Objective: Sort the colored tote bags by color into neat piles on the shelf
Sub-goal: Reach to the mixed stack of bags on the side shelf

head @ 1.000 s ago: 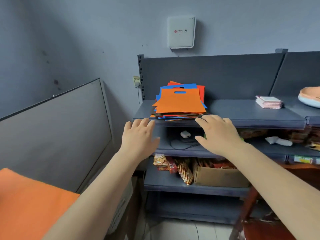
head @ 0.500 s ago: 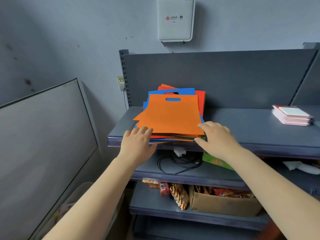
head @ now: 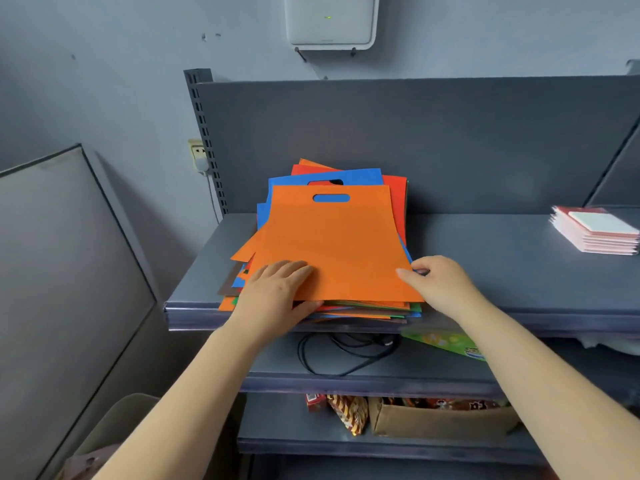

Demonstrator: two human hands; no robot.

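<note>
Mixed stack of flat fabric tote bags (head: 332, 306) sits on the upper grey metal shelf (head: 502, 271), near its front edge, colours interleaved: orange, blue, red, green. Topmost flat orange tote bag with cut-out handle (head: 332, 244) lies skewed over a blue one. Left hand (head: 277, 296) rests flat on its near left corner, fingers straight and close together, thumb under the stack edge, likely steadying the pile. Right hand (head: 436, 282) pinches the near right corner, fingers curled, probably to peel that bag off. Sorting not yet begun; no separate piles visible.
</note>
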